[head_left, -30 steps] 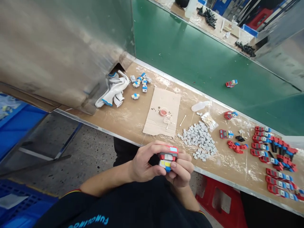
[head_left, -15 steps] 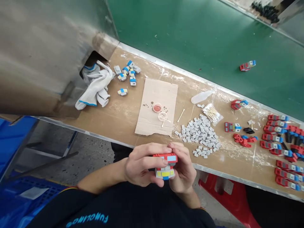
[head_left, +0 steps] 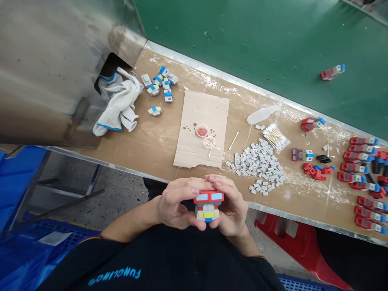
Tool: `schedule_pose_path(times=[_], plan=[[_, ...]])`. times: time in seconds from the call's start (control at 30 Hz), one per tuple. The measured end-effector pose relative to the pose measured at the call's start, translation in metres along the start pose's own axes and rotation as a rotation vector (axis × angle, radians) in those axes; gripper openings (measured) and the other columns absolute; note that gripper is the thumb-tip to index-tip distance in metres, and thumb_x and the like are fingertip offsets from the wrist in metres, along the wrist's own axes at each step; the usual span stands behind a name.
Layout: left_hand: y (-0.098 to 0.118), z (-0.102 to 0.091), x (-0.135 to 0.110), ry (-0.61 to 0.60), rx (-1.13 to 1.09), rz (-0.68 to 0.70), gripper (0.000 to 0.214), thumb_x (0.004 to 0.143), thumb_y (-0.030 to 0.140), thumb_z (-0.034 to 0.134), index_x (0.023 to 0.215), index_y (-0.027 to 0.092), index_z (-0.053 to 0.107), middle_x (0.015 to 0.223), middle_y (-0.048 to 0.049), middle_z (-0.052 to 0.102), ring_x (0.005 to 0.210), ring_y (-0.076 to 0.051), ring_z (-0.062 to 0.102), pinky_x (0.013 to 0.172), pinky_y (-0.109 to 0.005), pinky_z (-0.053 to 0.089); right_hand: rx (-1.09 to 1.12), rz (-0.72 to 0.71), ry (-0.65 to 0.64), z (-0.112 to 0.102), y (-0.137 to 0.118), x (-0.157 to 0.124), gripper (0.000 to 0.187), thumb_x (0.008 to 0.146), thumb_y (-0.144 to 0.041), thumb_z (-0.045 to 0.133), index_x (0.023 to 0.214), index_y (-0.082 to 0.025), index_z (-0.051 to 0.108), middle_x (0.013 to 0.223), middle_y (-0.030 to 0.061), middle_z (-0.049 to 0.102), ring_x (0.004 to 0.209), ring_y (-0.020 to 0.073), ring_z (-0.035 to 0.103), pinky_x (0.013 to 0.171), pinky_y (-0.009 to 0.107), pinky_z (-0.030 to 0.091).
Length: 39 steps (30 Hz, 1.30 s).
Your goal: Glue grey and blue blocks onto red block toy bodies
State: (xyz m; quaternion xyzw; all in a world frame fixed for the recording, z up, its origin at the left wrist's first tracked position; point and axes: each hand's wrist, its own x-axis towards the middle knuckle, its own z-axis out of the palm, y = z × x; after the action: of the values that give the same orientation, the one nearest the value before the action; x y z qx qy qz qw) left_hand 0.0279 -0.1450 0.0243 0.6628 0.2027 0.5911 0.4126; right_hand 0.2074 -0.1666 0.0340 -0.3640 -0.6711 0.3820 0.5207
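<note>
Both hands grip one toy robot torso [head_left: 208,207], red above with two light-blue windows, grey below with yellow patches and a blue tab. My left hand [head_left: 177,204] wraps its left side, thumb under the lower edge and fingers along the top. My right hand [head_left: 232,206] closes on the other side in the same way, fingertips meeting the left ones over the top. The back of the part is hidden. Just beyond the hands lies a cardboard sheet [head_left: 203,105] bearing a small cup of reddish liquid [head_left: 201,131] and a clear lid [head_left: 209,142] with cotton swabs.
Right of the cardboard are a pile of small grey pieces [head_left: 257,163], a bag of swabs [head_left: 275,137], a plastic bottle [head_left: 262,114] and red-blue toy parts [head_left: 353,167]. At left are white gloves [head_left: 117,105], grey-blue parts [head_left: 165,83] and a metal housing [head_left: 60,72]. A green belt [head_left: 242,44] runs behind.
The left fingers have slid off the front of the torso, uncovering both windows. The torso now faces me more squarely, with both thumbs at its lower edge. The camera view has shifted slightly.
</note>
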Motion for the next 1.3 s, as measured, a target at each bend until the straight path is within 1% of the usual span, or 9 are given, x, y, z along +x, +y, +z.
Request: schedule_pose_path(times=[0.2,0.4,0.53,0.63,0.73,0.9,1.07,1.23,1.3], plan=[[0.0,0.001,0.0,-0.003,0.048,0.032,0.077,0.096,0.047,0.076,0.162,0.026,0.042,0.125,-0.0137,0.081,0.107,-0.027,0.083,0.09,-0.037,0.072,0.032,-0.007,0.035,0.005,0.0,-0.005,0.056,0.098,-0.055,0.068,0.148,-0.029,0.059,0.125,0.0113,0.076,0.116,0.0278,0.076,0.095,0.047,0.07],[0.001,0.001,0.001,-0.048,0.09,0.035,0.056,0.1,0.044,0.073,0.147,0.018,0.056,0.121,-0.0149,0.081,0.114,-0.024,0.081,0.1,-0.032,0.068,0.025,-0.03,0.049,0.004,0.002,-0.004,0.056,0.099,-0.054,0.067,0.148,-0.028,0.059,0.122,0.01,0.076,0.115,0.025,0.077,0.095,0.043,0.07],[0.001,0.001,0.0,-0.028,0.009,-0.032,0.074,0.095,0.046,0.078,0.158,0.025,0.047,0.125,-0.0138,0.081,0.11,-0.027,0.082,0.096,-0.036,0.071,0.003,-0.037,0.054,0.004,0.002,-0.003,0.056,0.099,-0.056,0.067,0.148,-0.029,0.06,0.121,0.0106,0.077,0.112,0.0262,0.078,0.09,0.045,0.071],[0.0,0.001,-0.001,-0.034,-0.051,-0.069,0.082,0.092,0.048,0.08,0.163,0.028,0.042,0.127,-0.0135,0.081,0.112,-0.029,0.082,0.098,-0.04,0.07,0.02,-0.042,0.052,0.003,0.002,-0.004,0.057,0.098,-0.055,0.069,0.148,-0.028,0.06,0.124,0.0119,0.077,0.113,0.0266,0.077,0.09,0.045,0.071],[0.0,0.001,-0.002,-0.052,-0.056,-0.069,0.083,0.091,0.049,0.081,0.162,0.026,0.044,0.127,-0.0135,0.081,0.113,-0.03,0.082,0.101,-0.04,0.069,0.033,-0.044,0.055,0.002,0.002,-0.005,0.057,0.098,-0.053,0.069,0.149,-0.027,0.06,0.125,0.0123,0.076,0.114,0.0266,0.077,0.09,0.045,0.071],[-0.001,-0.001,-0.004,-0.046,-0.08,-0.105,0.085,0.088,0.051,0.083,0.161,0.03,0.045,0.126,-0.0128,0.082,0.11,-0.03,0.082,0.097,-0.041,0.071,0.014,-0.037,0.054,0.002,0.003,-0.005,0.057,0.099,-0.054,0.068,0.149,-0.029,0.06,0.125,0.0119,0.076,0.112,0.0274,0.077,0.088,0.046,0.07],[-0.001,-0.001,-0.007,-0.042,-0.113,-0.117,0.08,0.087,0.047,0.086,0.156,0.027,0.051,0.129,-0.0135,0.08,0.116,-0.027,0.08,0.104,-0.036,0.067,0.011,-0.043,0.053,0.003,0.003,-0.003,0.056,0.099,-0.054,0.067,0.148,-0.028,0.06,0.122,0.0115,0.076,0.111,0.0265,0.076,0.088,0.044,0.07],[0.002,0.006,-0.01,0.057,-0.173,-0.181,0.077,0.085,0.049,0.086,0.151,0.024,0.056,0.125,-0.0133,0.081,0.116,-0.026,0.08,0.101,-0.033,0.067,-0.054,-0.023,0.061,0.004,0.002,-0.005,0.054,0.1,-0.058,0.064,0.147,-0.031,0.059,0.12,0.0112,0.075,0.11,0.0293,0.076,0.089,0.051,0.069],[0.005,0.009,-0.011,0.111,-0.136,-0.198,0.072,0.084,0.047,0.088,0.146,0.023,0.061,0.127,-0.0136,0.079,0.119,-0.026,0.079,0.101,-0.033,0.067,-0.075,-0.016,0.086,0.005,0.003,-0.008,0.053,0.1,-0.058,0.064,0.146,-0.032,0.059,0.121,0.011,0.074,0.111,0.0301,0.075,0.091,0.053,0.068]])
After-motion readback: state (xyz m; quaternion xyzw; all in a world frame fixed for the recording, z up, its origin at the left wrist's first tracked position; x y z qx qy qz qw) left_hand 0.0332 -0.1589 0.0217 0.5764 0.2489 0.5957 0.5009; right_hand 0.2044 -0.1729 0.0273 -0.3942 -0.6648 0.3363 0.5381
